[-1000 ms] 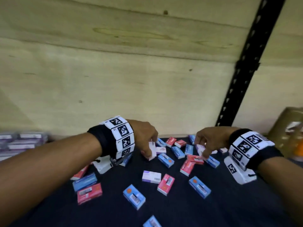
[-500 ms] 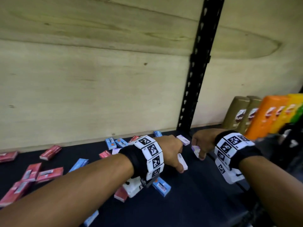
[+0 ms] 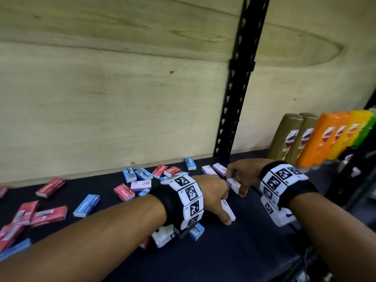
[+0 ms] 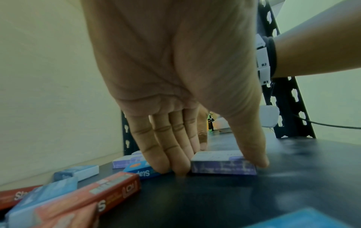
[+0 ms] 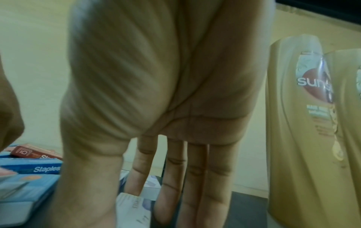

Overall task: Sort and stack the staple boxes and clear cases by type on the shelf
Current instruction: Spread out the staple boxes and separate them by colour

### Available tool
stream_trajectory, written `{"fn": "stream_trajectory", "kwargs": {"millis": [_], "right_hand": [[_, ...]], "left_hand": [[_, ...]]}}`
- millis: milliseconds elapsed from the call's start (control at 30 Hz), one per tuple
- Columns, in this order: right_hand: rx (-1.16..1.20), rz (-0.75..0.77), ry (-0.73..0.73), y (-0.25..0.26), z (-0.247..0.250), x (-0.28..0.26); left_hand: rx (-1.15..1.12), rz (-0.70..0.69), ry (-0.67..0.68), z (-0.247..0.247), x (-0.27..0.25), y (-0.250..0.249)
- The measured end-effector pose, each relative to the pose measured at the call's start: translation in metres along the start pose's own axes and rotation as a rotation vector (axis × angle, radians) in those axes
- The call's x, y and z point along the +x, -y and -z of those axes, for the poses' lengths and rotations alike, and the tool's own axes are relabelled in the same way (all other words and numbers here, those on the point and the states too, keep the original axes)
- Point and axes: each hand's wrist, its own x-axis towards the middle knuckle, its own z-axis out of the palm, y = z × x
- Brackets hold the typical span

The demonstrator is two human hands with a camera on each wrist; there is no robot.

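My left hand (image 3: 220, 206) pinches a white-and-purple staple box (image 3: 230, 211) by its ends. In the left wrist view that box (image 4: 222, 164) lies flat on the dark shelf (image 4: 293, 177) between thumb and fingers (image 4: 171, 157). My right hand (image 3: 239, 180) reaches down just behind it. It holds a second white-and-purple box (image 3: 234, 185), seen between thumb and fingers in the right wrist view (image 5: 134, 208). Two more boxes of that kind (image 3: 208, 170) (image 3: 219, 168) lie side by side at the back wall. No clear cases are in view.
Red boxes (image 3: 50, 187) and blue boxes (image 3: 87, 205) lie scattered over the left of the shelf. A black slotted upright (image 3: 234, 98) stands behind the hands. Gold shampoo bottles (image 3: 289, 137) and orange ones (image 3: 317, 139) stand close on the right.
Both hands have carried their white-and-purple boxes to the right, away from the scattered pile, toward the upright. The left box has come down onto the shelf.
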Motion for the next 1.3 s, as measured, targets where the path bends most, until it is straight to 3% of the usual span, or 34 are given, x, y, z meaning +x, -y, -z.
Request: {"fn": "stream_trajectory", "kwargs": {"millis": [200, 300, 433, 567, 733, 933, 1133, 1300], "right_hand": [[-0.008, -0.021, 0.0, 0.007, 0.005, -0.006], [-0.049, 0.012, -0.095, 0.017, 0.013, -0.013], [-0.062, 0.127, -0.265, 0.048, 0.022, -0.012], [-0.077, 0.247, -0.299, 0.098, 0.026, -0.012], [-0.077, 0.398, -0.248, 0.165, 0.024, -0.014], [-0.085, 0.472, -0.051, 0.227, 0.008, -0.029], [-0.137, 0.451, 0.045, 0.246, -0.003, -0.031], [-0.121, 0.457, 0.013, 0.248, -0.006, -0.028]], "left_hand": [[-0.032, 0.02, -0.007, 0.013, -0.025, 0.013], [-0.066, 0.068, -0.047, 0.026, -0.057, 0.038], [-0.062, 0.22, -0.093, 0.034, -0.113, 0.08], [-0.054, 0.389, -0.117, 0.03, -0.169, 0.111], [-0.001, 0.532, -0.028, 0.019, -0.226, 0.13], [-0.036, 0.611, 0.007, 0.01, -0.262, 0.143], [-0.098, 0.625, 0.003, 0.003, -0.269, 0.146], [-0.09, 0.591, -0.008, 0.006, -0.263, 0.144]]}}
